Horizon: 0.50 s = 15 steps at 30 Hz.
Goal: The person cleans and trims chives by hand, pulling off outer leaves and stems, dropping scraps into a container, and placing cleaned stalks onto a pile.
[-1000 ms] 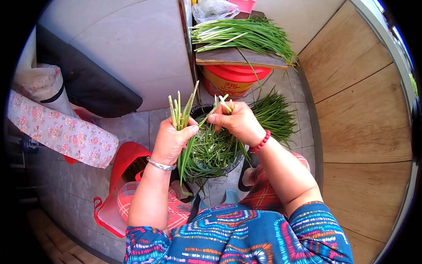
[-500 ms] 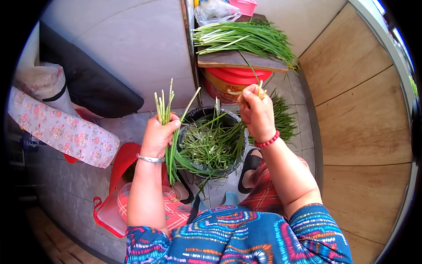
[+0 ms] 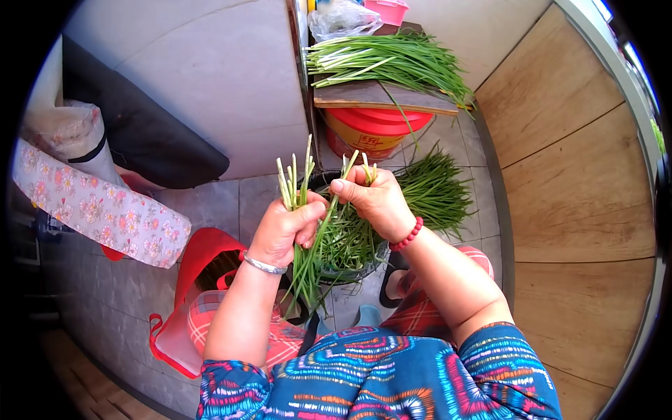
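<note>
My left hand [image 3: 283,227] is closed round a small bunch of green stalks [image 3: 306,269], their pale ends upward and the leaves hanging below. Close beside it on the right, my right hand [image 3: 374,199] pinches a few stalks [image 3: 344,175] between thumb and fingers. Under both hands stands a black-lined bin [image 3: 383,253] holding loose green leaves and scraps, partly hidden by the hands and the bunch. A large pile of green stalks [image 3: 385,59] lies on a wooden board [image 3: 392,96] over a red bucket [image 3: 371,126].
More greens [image 3: 437,189] lie on the tiled floor right of the bin. A red bag [image 3: 199,259] stands at the left, below a flowered roll [image 3: 105,210]. A clear plastic bag [image 3: 343,19] and a pink container [image 3: 387,10] are behind the pile.
Half a second ago my hands were apart, the right one over by the bucket. Both have come together again over the bin, the left with its bunch moving right.
</note>
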Available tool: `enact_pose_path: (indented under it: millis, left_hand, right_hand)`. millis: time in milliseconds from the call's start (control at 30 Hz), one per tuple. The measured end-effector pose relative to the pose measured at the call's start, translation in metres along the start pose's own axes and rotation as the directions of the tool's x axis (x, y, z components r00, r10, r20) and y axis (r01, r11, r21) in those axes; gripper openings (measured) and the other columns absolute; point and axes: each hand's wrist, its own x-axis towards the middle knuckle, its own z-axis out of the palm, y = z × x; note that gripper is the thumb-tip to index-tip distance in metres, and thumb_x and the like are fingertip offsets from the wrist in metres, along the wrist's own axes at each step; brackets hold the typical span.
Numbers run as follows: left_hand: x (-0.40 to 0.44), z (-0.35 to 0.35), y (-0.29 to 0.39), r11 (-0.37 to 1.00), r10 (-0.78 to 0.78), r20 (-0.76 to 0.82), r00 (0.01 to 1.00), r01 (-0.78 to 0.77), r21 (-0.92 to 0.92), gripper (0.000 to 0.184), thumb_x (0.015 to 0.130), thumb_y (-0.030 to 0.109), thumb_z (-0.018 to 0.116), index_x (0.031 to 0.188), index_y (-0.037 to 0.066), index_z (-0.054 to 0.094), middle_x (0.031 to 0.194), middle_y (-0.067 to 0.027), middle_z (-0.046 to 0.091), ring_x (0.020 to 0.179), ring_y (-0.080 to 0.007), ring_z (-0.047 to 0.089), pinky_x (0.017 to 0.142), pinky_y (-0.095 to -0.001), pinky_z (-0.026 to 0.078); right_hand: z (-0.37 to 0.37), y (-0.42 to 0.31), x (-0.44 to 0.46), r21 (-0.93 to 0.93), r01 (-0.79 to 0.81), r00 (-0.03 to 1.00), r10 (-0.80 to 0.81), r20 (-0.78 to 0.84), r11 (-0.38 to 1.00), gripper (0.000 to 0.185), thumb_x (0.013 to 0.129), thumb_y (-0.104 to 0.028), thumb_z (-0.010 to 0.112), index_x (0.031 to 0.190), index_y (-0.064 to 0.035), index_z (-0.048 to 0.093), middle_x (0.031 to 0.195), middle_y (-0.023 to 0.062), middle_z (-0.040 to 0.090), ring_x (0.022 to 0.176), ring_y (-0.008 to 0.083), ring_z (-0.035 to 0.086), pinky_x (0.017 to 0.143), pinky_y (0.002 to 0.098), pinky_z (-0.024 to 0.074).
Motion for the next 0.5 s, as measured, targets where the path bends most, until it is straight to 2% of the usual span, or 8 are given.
enact_pose_path:
  millis: [33,67,133,200,267,400,467,500]
  left_hand:
    - [0.000,0.002,-0.001,0.996,0.045,-0.013,0.999,-0.044,0.075,0.015,0.071,0.012,0.063,0.079,0.004,0.054,0.057,0.0023,0.048,0.040,-0.0046,0.037,0.037,-0.0181,0.030]
    - [-0.001,0.006,-0.002,0.996,0.045,-0.013,0.999,-0.044,0.075,0.015,0.071,0.012,0.063,0.079,0.004,0.054,0.057,0.0023,0.048,0.040,-0.0046,0.037,0.037,-0.0181,0.030]
    - [-0.003,0.012,-0.003,0.960,0.109,-0.093,0.990,-0.080,0.268,0.015,0.070,0.011,0.064,0.078,0.004,0.055,0.058,0.0015,0.049,0.040,-0.0043,0.039,0.037,-0.0176,0.030]
    - [-0.003,0.010,-0.004,0.965,0.112,-0.086,0.990,-0.087,0.249,0.012,0.070,0.010,0.063,0.077,0.004,0.055,0.060,-0.0002,0.052,0.040,-0.0041,0.039,0.037,-0.0168,0.030]
    - [-0.002,0.006,-0.003,0.992,0.062,-0.048,0.997,-0.057,0.114,0.011,0.071,0.010,0.062,0.077,0.004,0.055,0.063,-0.0019,0.055,0.040,-0.0036,0.039,0.037,-0.0163,0.031]
    - [-0.002,0.001,-0.002,1.000,0.016,0.003,1.000,-0.016,0.000,0.010,0.072,0.010,0.061,0.078,0.004,0.055,0.067,-0.0042,0.056,0.040,-0.0030,0.039,0.037,-0.0159,0.031]
    - [-0.001,-0.002,-0.003,0.997,-0.025,0.056,0.998,0.030,-0.076,0.010,0.073,0.010,0.060,0.079,0.003,0.055,0.068,-0.0051,0.056,0.039,-0.0028,0.038,0.037,-0.0163,0.031]
    - [-0.001,-0.002,-0.002,0.997,-0.025,0.056,0.998,0.030,-0.076,0.010,0.073,0.010,0.060,0.079,0.003,0.055,0.068,-0.0051,0.056,0.039,-0.0028,0.038,0.037,-0.0163,0.031]
  right_hand:
    - [0.000,-0.001,0.000,0.011,-0.015,1.000,0.015,0.000,1.000,0.017,0.074,-0.022,0.064,0.065,-0.0090,0.057,0.053,-0.0058,0.050,0.042,0.0006,0.033,0.038,0.0156,0.0230]
    - [0.000,-0.001,0.000,0.021,-0.030,1.000,0.030,0.002,0.999,0.018,0.074,-0.022,0.065,0.065,-0.0089,0.057,0.054,-0.0052,0.051,0.043,0.0009,0.034,0.039,0.0159,0.0242]
    - [0.001,0.001,0.000,0.005,-0.029,0.999,0.029,0.014,1.000,0.017,0.074,-0.023,0.065,0.066,-0.0087,0.058,0.055,-0.0048,0.052,0.043,0.0009,0.034,0.038,0.0159,0.0242]
    - [0.001,0.002,-0.001,-0.011,-0.030,0.999,0.030,0.025,0.999,0.017,0.073,-0.023,0.065,0.067,-0.0085,0.058,0.056,-0.0045,0.053,0.043,0.0008,0.035,0.038,0.0159,0.0243]
    - [-0.001,-0.002,-0.001,0.026,-0.067,0.995,0.065,0.081,0.997,0.015,0.074,-0.021,0.064,0.071,-0.0077,0.060,0.058,-0.0040,0.055,0.043,0.0010,0.035,0.038,0.0158,0.0252]
    - [-0.003,-0.007,-0.001,0.098,-0.095,0.984,0.078,0.158,0.991,0.013,0.076,-0.020,0.062,0.076,-0.0070,0.061,0.060,-0.0038,0.056,0.043,0.0011,0.036,0.038,0.0157,0.0260]
    - [-0.003,-0.012,-0.003,0.104,-0.116,0.980,0.097,0.174,0.988,0.009,0.079,-0.008,0.055,0.075,-0.0003,0.058,0.067,0.0032,0.058,0.064,0.0087,0.052,0.063,0.0221,0.0429]
    - [-0.003,-0.011,-0.002,0.104,-0.116,0.980,0.097,0.174,0.988,0.009,0.079,-0.008,0.055,0.075,-0.0003,0.058,0.067,0.0032,0.058,0.064,0.0087,0.052,0.063,0.0221,0.0429]
